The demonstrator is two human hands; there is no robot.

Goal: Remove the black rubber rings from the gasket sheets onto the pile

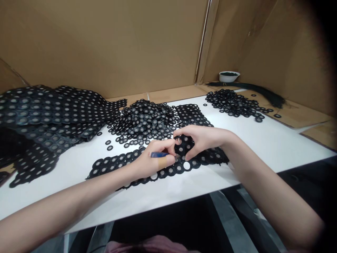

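Note:
In front of me lies a strip of joined black rings (105, 167), in flat rows with pale round centres. My left hand (155, 158) is closed around a small blue-handled tool (159, 154); its tip is hidden among the fingers and rings, so its kind does not show. A tan band wraps the left thumb. Across from it, my right hand (202, 140) grips a raised part of the strip (186, 140) between thumb and fingers. The fingertips of both hands meet close together at this fold.
Behind the hands rises a heap of loose black rings (144, 119), with a larger joined ring sheet (52, 109) bunched at left. Another ring pile (234, 102), a bundle of black strands (260, 93) and a white bowl (229, 78) stand back right. Cardboard walls (105, 45) enclose the white tabletop (276, 137).

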